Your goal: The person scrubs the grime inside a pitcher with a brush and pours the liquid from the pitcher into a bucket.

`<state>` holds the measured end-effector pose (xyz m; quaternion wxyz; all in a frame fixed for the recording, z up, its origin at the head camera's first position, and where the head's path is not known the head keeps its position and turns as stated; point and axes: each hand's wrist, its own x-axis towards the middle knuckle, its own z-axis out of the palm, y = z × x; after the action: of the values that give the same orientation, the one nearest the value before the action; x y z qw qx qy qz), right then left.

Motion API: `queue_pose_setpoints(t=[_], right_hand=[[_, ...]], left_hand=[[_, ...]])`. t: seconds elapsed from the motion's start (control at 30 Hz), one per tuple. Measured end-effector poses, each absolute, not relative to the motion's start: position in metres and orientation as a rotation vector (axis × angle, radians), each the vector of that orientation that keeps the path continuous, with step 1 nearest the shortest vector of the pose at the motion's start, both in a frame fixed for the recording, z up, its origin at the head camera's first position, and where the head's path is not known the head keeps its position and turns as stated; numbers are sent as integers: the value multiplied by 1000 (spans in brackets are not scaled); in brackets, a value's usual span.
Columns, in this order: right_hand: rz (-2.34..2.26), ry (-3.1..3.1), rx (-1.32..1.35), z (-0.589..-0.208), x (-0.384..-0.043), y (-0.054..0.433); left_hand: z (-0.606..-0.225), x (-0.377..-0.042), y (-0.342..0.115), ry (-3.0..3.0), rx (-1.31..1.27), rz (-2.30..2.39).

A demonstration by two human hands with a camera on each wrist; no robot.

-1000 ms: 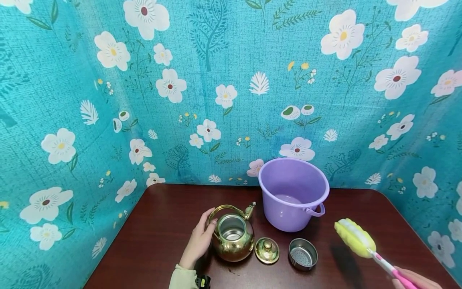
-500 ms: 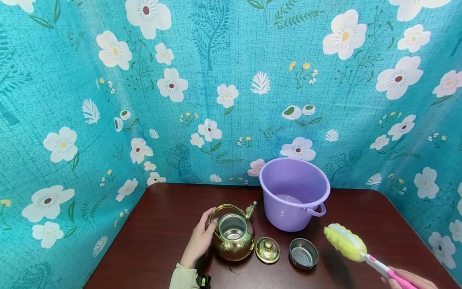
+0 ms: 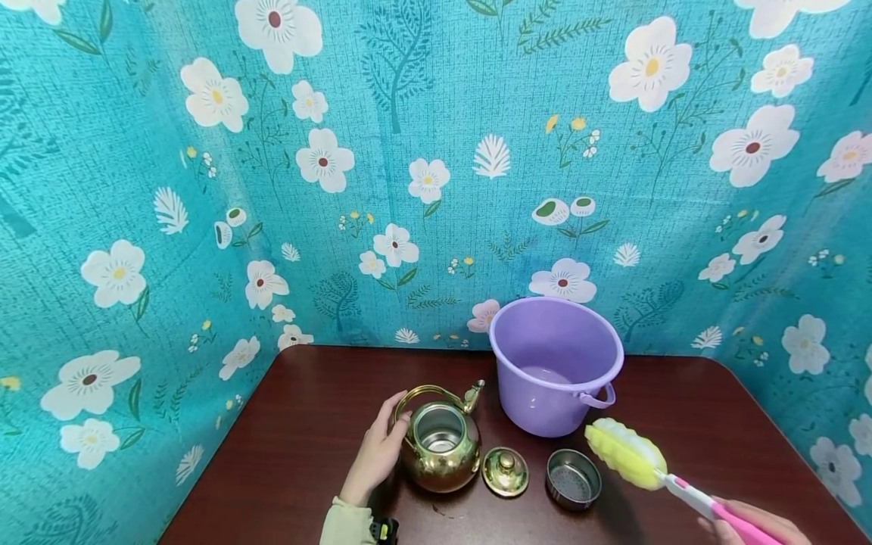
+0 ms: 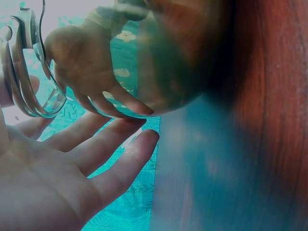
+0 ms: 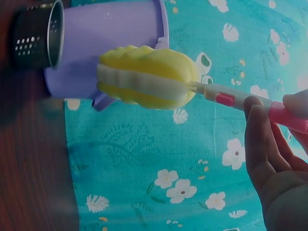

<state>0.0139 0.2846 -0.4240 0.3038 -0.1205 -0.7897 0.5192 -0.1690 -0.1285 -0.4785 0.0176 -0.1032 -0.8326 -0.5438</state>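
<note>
A shiny gold kettle (image 3: pixel 441 468) with its top uncovered stands on the table. My left hand (image 3: pixel 375 448) holds it by the left side of its arched handle (image 3: pixel 428 389). In the left wrist view, the other fingers (image 4: pixel 115 168) spread close to the kettle's mirrored side (image 4: pixel 173 62). My right hand (image 3: pixel 756 522) grips the pink and white handle of a yellow and white sponge brush (image 3: pixel 625 454). The brush is in the air, its head right of a perforated steel strainer (image 3: pixel 573 480). A gold kettle lid (image 3: pixel 505 471) lies between kettle and strainer.
A purple bucket (image 3: pixel 545 409) stands behind the lid and strainer, its side handle at the right. The dark wooden table (image 3: pixel 286 439) ends at a blue flowered cloth (image 3: pixel 422 227) that hangs behind it and at both sides.
My right hand has carried the sponge brush leftward, bringing its head closer to the strainer. The left hand, kettle, lid and bucket stay as they were.
</note>
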Motion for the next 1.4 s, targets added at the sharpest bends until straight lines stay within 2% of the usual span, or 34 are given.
queue_pose_setpoints(t=[0.2, 0.3, 0.73, 1.0, 1.17, 1.3, 1.4], right_hand=[[1304, -2023, -592, -407, 11, 250], [1262, -1978, -640, -400, 8, 235], [1156, -2026, -427, -384, 4, 198], [1134, -2037, -262, -378, 2, 181], [1146, -2103, -315, -375, 1, 174], [1166, -2043, -144, -378, -4, 171], [1231, -1877, 145, -387, -12, 174]], left_hand=[[-478, -169, -129, -2599, -313, -1678], [-477, -168, -129, -2599, -314, -1672], [-433, -145, -124, -2646, -334, -1659], [-433, -144, -124, -2633, -345, -1652], [-434, -145, -124, -2633, -358, -1644], [-434, -145, -124, -2636, -357, -1634], [-434, -145, -124, -2641, -354, -1630]])
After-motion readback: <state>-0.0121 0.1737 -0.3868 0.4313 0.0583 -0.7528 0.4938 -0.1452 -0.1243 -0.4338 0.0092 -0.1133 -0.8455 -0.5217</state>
